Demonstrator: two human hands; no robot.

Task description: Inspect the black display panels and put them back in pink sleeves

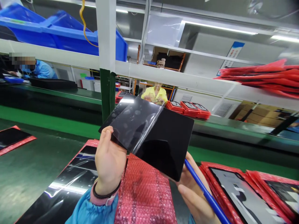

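Observation:
A black glossy tablet-like panel [164, 144] is held up in front of me, tilted. A clear protective film [134, 124] lies over its upper left part, with a curled, loose edge running across the panel. My left hand [109, 160] is shut on the panel's left corner, thumb on the film. My right hand [192, 189] is under the panel's lower right edge, gripping a blue stick [206, 194]. A red bubble-wrap sleeve [144, 194] lies just below the panel, between my hands, and holds nothing I can see.
Red sleeves holding dark panels [245, 193] lie on the green bench at both sides. A white shelf rail [163, 76] with blue bins [70, 37] runs overhead. Co-workers [155, 95] sit beyond a green conveyor [233, 129], with stacked red sleeves [189, 109] on it.

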